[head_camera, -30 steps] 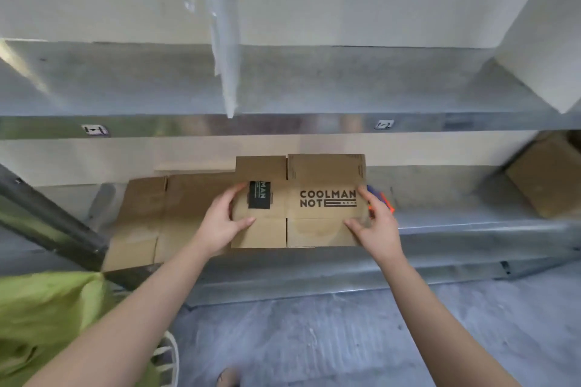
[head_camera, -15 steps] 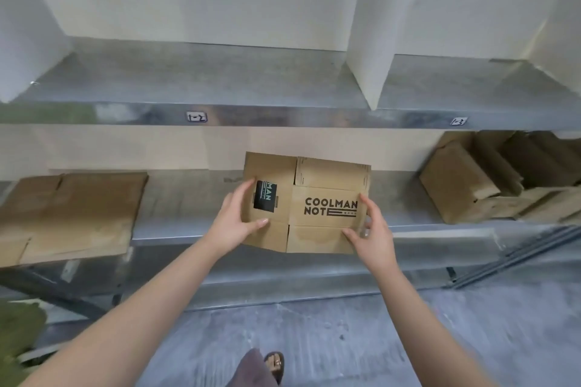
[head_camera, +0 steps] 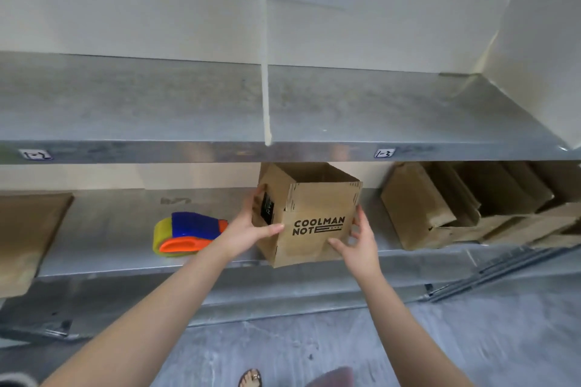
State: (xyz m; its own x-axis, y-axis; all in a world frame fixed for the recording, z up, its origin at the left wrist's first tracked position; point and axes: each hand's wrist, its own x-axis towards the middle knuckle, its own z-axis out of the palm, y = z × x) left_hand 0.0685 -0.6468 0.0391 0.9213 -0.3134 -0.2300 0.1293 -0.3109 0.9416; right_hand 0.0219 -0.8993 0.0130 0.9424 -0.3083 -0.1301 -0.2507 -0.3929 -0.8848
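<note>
1. I see the box: brown, "COOLMAN NOTE" on the front, opened up square, top open, slightly tilted.
2. The left hand grips its left side, with the thumb on the front face and the fingers wrapped round the side.
3. The right hand holds the right side, with the thumb on the lower front and the fingers loosely curled round the edge.
4. The box is at the front edge of the lower shelf, under the upper shelf. I can't tell if it touches.
5. A tape dispenser lies on the lower shelf, near the left hand but apart from it.
6. There is flat cardboard far left and cartons to the right.
</note>
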